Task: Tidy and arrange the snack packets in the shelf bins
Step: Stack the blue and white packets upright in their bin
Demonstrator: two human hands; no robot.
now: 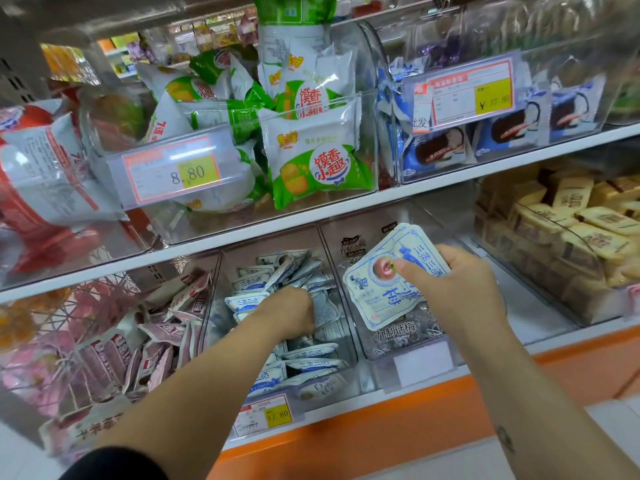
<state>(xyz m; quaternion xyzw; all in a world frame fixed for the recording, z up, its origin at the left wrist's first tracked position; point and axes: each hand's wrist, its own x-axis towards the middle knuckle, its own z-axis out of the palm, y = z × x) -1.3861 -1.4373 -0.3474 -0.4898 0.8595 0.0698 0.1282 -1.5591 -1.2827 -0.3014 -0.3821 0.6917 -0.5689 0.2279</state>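
- While the right hand [460, 289] pinches a stack of blue-white packets [388, 296] at centre right, over the dark-packet bin [419, 365], the left hand [287, 313] is dug into the middle bin [212, 303] (can't tell if its fingers hold anything).
- Risk: the stack is held at one edge, so packets could slip into the wrong bin.
- Room: the shelf edge [277, 252] sits close above, the dividers are tight and the middle bin is heaped.

Left grip [291, 315] dug into blue-white packets [311, 358] in middle bin [270, 242], fingers hidden. Right grip [464, 289] pinches a stack [384, 292] of like packets, thumb on top, above the neighbouring dark-packet bin [424, 363].
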